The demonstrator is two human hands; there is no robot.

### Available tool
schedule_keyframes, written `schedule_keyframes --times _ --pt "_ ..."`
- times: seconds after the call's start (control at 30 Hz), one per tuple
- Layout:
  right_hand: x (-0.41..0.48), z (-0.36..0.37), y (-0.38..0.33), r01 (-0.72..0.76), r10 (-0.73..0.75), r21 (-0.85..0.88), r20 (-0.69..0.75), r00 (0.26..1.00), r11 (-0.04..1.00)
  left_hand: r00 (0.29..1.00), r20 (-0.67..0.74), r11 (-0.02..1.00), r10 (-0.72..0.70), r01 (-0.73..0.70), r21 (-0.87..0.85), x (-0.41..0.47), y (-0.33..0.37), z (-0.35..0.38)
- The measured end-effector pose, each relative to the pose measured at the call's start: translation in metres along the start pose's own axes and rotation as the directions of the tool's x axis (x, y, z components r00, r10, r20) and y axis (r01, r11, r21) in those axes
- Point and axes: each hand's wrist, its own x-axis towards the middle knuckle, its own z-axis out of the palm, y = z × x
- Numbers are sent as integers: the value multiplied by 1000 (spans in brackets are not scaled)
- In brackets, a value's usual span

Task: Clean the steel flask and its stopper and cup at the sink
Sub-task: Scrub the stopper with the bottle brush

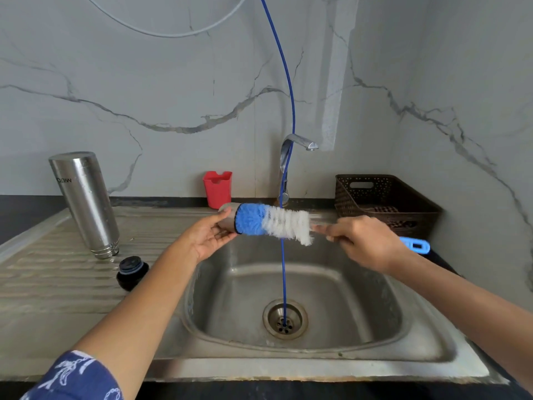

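Note:
Above the steel sink basin [331,287], my left hand [206,236] holds the small steel cup [227,216] on its side, mouth to the right. The blue and white bottle brush [274,223] has its blue tip in the cup's mouth. My right hand [362,239] grips the brush's stem, and the blue handle end [415,245] sticks out behind it. The steel flask [86,203] stands upside down on the left drainboard. The black stopper [132,272] lies just in front of the flask.
A chrome tap [291,153] rises behind the basin, and a thin blue hose [284,269] hangs down into the drain [285,319]. A red holder [217,189] stands at the back edge. A brown perforated basket [383,203] sits at the right.

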Motion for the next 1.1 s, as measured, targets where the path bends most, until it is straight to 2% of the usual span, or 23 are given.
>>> schedule_keyframes --times 0.03,0.07,0.1,0.13,0.17,0.23,0.27,0.3,0.4,0.47,0.5,0.57,0.63,0.67,0.7,0.77,0.8,0.83,0.9,0.93,1.0,1.07,1.1 --pt "3 1 2 -140 91 329 160 983 934 1000 19 1000 17 -17 12 0 0 -1" --pt "7 1 4 -284 124 597 295 947 750 999 39 999 35 -35 18 0 0 -2" --pt "10 2 6 -388 152 727 370 916 567 997 57 999 52 -53 14 0 1 -3" --pt "12 6 8 -409 169 769 377 911 492 995 69 998 69 -69 3 0 1 -3" --pt "13 8 8 -390 181 768 348 920 507 994 69 996 85 -85 -9 1 2 -3" --pt "11 17 2 -215 163 549 143 976 808 995 34 995 98 -98 -13 5 5 -2" --pt "11 21 -3 -107 108 259 11 994 960 995 4 995 98 -98 1 7 7 0" --pt "11 23 -6 -26 20 -52 -116 993 998 995 -32 996 92 -91 22 8 8 0" --pt "20 13 -4 200 -427 -579 -285 859 790 994 -107 998 35 -29 58 11 6 -2" --pt "32 3 6 266 -591 -714 -250 767 648 992 -123 999 -2 8 47 11 1 -7" --pt "37 -4 6 272 -588 -721 -226 777 638 993 -115 1000 -7 9 21 11 -1 -10" --pt "42 -9 2 243 -408 -581 -170 897 777 995 -98 998 23 -28 -48 12 -3 -12" --pt "43 -11 -2 78 -77 -95 17 997 992 995 -70 988 76 -85 -130 10 -2 -13" --pt "44 -12 -1 -45 14 226 140 990 973 994 -32 979 107 -111 -169 7 0 -13" --pt "44 -13 0 -198 76 513 250 965 835 990 23 973 137 -130 -190 5 3 -14" --pt "43 -10 4 -375 143 717 365 920 588 981 89 971 169 -150 -186 5 6 -16" --pt "42 -9 3 -358 151 713 339 929 604 981 87 971 176 -158 -177 5 8 -16" --pt "39 -5 1 -262 145 631 232 962 731 982 57 970 177 -165 -179 5 10 -14" --pt "37 5 -6 19 -12 86 -80 997 996 988 -43 979 150 -154 -131 6 12 -10" --pt "35 11 -8 94 -146 -229 -218 965 969 988 -83 986 128 -136 -96 6 13 -8" --pt "30 21 -6 201 -448 -585 -313 837 786 988 -136 995 72 -80 -53 7 13 -6" --pt "27 25 -2 227 -517 -634 -319 794 739 987 -154 998 38 -44 -34 6 12 -8" --pt "26 29 -1 223 -464 -569 -321 826 792 988 -148 999 34 -39 -32 5 11 -9"
